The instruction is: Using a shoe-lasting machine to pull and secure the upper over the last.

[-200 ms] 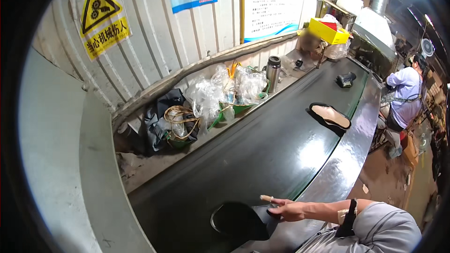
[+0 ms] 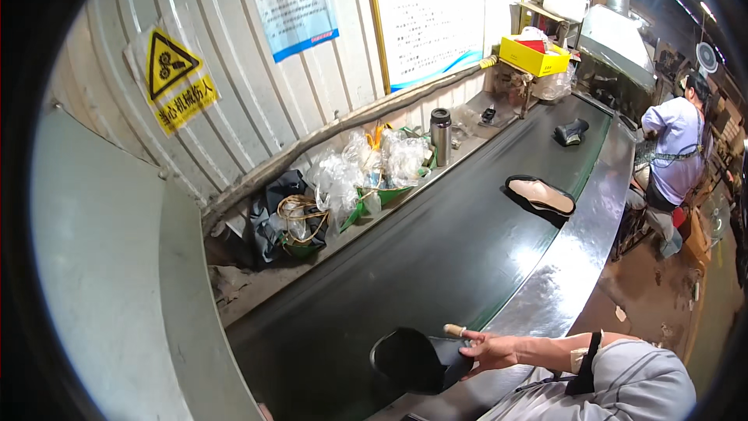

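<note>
My right hand (image 2: pixel 489 352) reaches in from the lower right and grips the near edge of a black shoe upper (image 2: pixel 409 359). Its thumb and fingers close on the edge, while one finger with a tan covering on its tip sticks out. The upper hangs low over the dark conveyor belt (image 2: pixel 374 273), its rounded end toward the left; whether it touches the belt I cannot tell. Of my left hand (image 2: pixel 266 412) only a sliver of skin shows at the lower edge, its fingers hidden. Farther up the belt lie a black shoe with a pale insole (image 2: pixel 543 194) and another black shoe piece (image 2: pixel 571 132).
A metal ledge (image 2: pixel 557 273) borders the belt on the right. Along the wall side stand a steel thermos (image 2: pixel 441 137), clear plastic bags (image 2: pixel 351 168) and a dark bundle with cord (image 2: pixel 288 218). A grey panel (image 2: pixel 117 265) rises at left. A co-worker (image 2: pixel 674 140) sits far right.
The view has tilted a little, so the wall signs sit lower. My right hand and the shoe upper are slightly farther right in the picture. A sliver of skin now shows at the lower edge.
</note>
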`<state>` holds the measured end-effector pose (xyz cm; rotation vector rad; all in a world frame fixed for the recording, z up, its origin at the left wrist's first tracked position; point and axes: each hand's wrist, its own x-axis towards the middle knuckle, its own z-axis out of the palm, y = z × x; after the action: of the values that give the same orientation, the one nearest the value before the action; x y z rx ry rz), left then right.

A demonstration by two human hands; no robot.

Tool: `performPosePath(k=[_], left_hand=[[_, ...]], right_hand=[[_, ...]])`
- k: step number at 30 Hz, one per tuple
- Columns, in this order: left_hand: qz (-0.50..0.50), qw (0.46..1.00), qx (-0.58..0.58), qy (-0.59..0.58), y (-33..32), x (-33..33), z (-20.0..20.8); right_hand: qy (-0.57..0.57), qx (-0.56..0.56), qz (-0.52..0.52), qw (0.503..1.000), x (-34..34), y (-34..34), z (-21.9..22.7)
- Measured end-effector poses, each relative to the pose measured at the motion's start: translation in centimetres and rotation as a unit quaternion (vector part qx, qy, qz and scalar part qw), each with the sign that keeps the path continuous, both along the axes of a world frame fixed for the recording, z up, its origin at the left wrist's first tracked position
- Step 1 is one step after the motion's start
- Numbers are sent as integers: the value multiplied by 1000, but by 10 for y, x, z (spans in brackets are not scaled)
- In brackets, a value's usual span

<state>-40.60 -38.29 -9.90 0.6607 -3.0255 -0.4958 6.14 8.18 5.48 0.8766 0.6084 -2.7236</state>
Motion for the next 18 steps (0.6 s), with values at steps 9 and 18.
performPosePath(k=[9,18], left_hand=[[-463,853,-26,237,148,260,148],[-724,620,26,303,289,489,152]], right_hand=[[-62,23,-115,991,161,52,12],[36,131,-163,977,202,87,23]])
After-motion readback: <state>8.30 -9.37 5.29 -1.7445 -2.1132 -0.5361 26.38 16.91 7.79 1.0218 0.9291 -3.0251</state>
